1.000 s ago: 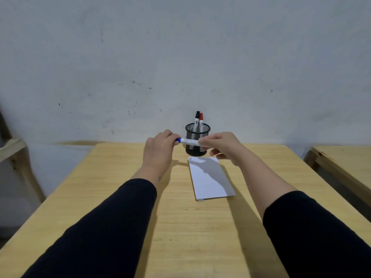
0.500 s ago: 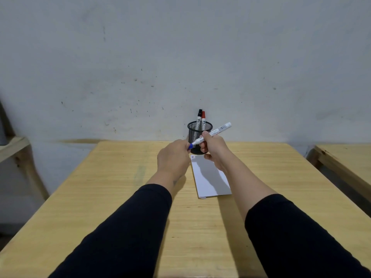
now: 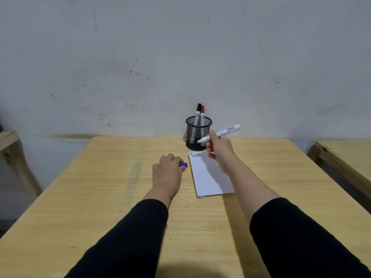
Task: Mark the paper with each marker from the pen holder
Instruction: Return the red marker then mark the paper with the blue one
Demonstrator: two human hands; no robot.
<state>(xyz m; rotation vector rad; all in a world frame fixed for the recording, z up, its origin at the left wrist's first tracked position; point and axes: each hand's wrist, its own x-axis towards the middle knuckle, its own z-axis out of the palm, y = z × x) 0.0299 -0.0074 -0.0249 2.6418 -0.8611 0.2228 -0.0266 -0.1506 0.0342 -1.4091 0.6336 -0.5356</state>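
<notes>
A black mesh pen holder (image 3: 198, 133) stands at the table's far edge with a black-capped marker (image 3: 197, 115) and a red-capped marker (image 3: 202, 115) upright in it. A white paper (image 3: 210, 177) lies just in front of the holder, with two small dark marks at its far left corner. My right hand (image 3: 219, 151) grips an uncapped white marker (image 3: 222, 133) above the paper's far end, its tip pointing left toward the holder. My left hand (image 3: 167, 173) rests on the table left of the paper, closed on the blue cap (image 3: 183, 165).
The wooden table (image 3: 120, 197) runs up to a grey-white wall. A second wooden table (image 3: 345, 157) stands close on the right, and a wooden frame (image 3: 8, 139) shows at the left edge.
The blue cap has come off the marker. My left hand carried it down and left to the table. My right hand stays above the paper with the marker.
</notes>
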